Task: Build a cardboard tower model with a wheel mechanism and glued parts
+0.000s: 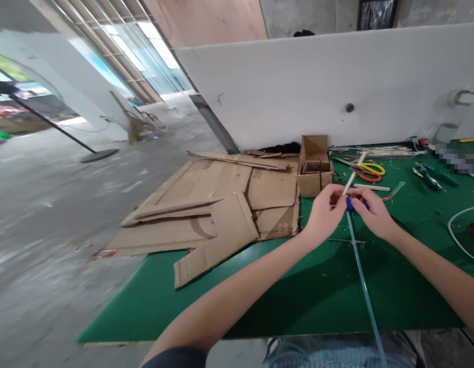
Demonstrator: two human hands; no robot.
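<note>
Over the green tabletop, my left hand is closed in a pinch on a thin pale wooden stick that points up and away. Beside it, my right hand has its fingers closed round a small dark-blue piece, mostly hidden by the fingers. A long light-blue translucent strip runs from this piece down past the table's front edge toward my lap. Just beyond the hands lie scissors with red and yellow handles and another pale stick.
Flattened cardboard sheets cover the left of the green table. An open cardboard box stands behind my left hand. Pliers and a white cable lie to the right. A white panel rises behind.
</note>
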